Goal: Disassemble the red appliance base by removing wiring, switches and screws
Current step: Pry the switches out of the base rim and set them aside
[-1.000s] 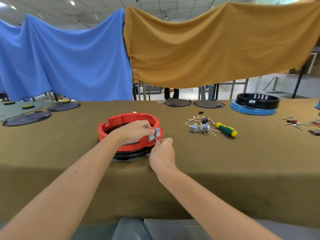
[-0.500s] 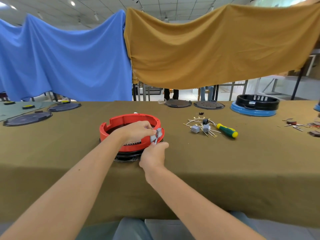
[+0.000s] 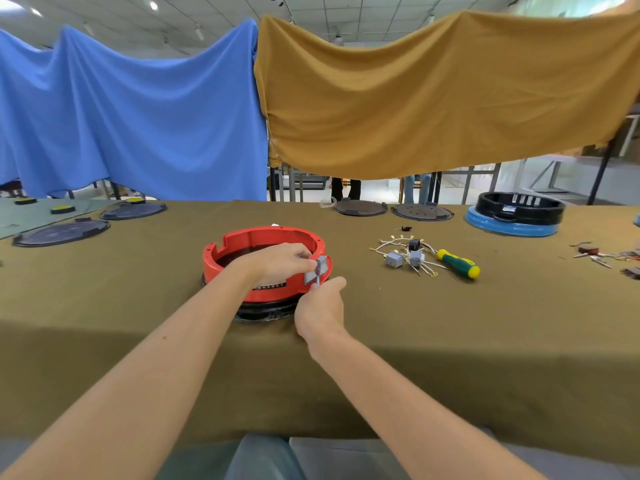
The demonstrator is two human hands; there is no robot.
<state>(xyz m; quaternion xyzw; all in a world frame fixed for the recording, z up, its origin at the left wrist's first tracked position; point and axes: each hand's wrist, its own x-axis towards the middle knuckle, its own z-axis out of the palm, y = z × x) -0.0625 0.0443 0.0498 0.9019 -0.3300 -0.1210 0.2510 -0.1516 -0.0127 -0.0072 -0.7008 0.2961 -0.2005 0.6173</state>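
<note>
At red base [image 3: 242,247] rim | both hands pinch grey switch [image 3: 320,265] | screwdriver [image 3: 459,264], loose switches [image 3: 405,258] right

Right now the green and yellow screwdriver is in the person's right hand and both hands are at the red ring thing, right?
Not quite. The head view shows the screwdriver lying on the table, beside the loose switches and wires. The right hand pinches a small grey part at the red base; the left hand is there too.
</note>
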